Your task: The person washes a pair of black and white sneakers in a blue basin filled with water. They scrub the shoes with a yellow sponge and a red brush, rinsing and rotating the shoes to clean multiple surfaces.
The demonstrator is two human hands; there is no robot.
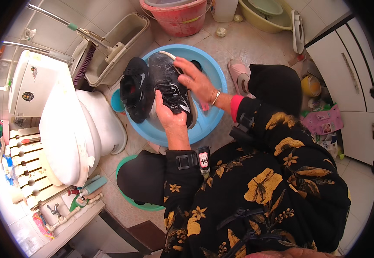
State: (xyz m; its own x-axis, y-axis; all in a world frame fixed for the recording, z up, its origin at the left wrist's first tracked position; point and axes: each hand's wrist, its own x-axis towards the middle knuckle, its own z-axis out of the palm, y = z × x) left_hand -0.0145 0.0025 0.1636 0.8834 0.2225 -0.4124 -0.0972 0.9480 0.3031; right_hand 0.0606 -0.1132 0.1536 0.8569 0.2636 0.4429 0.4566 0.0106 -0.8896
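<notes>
A wet black sneaker [166, 75] with laces and a pale sole edge is tilted over a round blue plastic basin [217, 77]. My left hand [172, 114] grips its heel end, thumb up along the side. My right hand [195, 79], slightly blurred, lies at the sneaker's side near the toe, fingers extended; whether it touches is hard to tell. A second black sneaker [135, 90] rests on the basin's left rim. Behind my right hand a dark object [196, 65] shows in part. Something pinkish [203, 106] is in the basin, too unclear to name.
A teal cup [117, 101] stands between basin and white toilet [100, 119]. A mop bucket [119, 48], a red bucket [177, 17] and a yellow basin [267, 19] are at the back. White cabinets [338, 67] line the right. A green basin [142, 201] sits by my left knee.
</notes>
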